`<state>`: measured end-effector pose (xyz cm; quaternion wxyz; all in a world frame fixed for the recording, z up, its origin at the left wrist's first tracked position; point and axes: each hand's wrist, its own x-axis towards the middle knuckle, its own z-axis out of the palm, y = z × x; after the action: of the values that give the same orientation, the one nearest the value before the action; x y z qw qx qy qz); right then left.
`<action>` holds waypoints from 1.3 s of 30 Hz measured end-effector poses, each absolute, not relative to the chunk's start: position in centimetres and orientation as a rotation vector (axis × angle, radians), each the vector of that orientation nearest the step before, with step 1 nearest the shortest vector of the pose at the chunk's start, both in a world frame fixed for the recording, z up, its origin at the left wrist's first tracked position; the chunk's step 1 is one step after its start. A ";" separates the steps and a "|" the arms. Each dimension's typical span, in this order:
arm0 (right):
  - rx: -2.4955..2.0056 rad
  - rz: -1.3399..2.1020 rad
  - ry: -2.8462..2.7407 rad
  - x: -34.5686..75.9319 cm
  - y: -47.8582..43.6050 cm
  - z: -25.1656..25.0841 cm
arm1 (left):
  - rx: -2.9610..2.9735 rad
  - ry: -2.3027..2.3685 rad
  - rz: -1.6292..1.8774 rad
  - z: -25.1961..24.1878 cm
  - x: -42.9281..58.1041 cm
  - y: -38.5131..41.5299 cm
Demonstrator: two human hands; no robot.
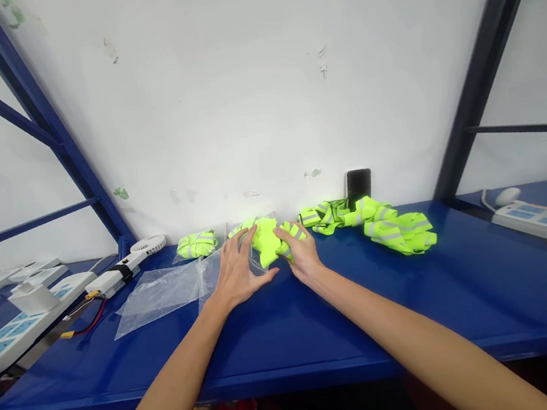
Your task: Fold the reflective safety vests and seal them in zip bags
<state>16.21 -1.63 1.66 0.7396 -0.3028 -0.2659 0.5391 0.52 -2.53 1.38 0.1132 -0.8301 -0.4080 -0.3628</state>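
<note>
On the blue bench (pixel 420 320), the left hand (pixel 236 270) was half open, its fingers on a clear plastic bag (pixel 164 296). The right hand (pixel 300 252) had hold of one safety vest (pixel 265 241). One bagged vest (pixel 197 244) lay left of it, one loose vest (pixel 371 222) right of it.

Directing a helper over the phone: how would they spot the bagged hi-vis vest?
Find the blue shelf against the white wall. Beyond the left hand lies a neon-yellow reflective vest folded inside a clear bag, unlike the loose vest heaped further right.
</note>
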 end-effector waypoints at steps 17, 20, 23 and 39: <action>-0.768 0.820 -1.051 16.5 -2.0 1.0 | -2.281 -1.257 -1.164 1.5 0.7 -2.5; -0.798 0.741 -1.213 17.0 -2.5 1.7 | -2.322 -1.250 -1.124 1.6 0.0 -2.3; -0.772 0.725 -1.364 17.5 -2.9 2.1 | -2.387 -1.199 -1.074 1.5 -0.3 -2.3; -0.896 0.815 -1.664 17.3 -2.6 0.4 | -2.581 -1.083 -0.949 0.7 0.4 -2.5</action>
<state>17.26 -2.60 0.41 0.5157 -0.3731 -0.6927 0.3392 0.37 -2.50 0.71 0.0930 -0.8695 -0.3650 -0.3196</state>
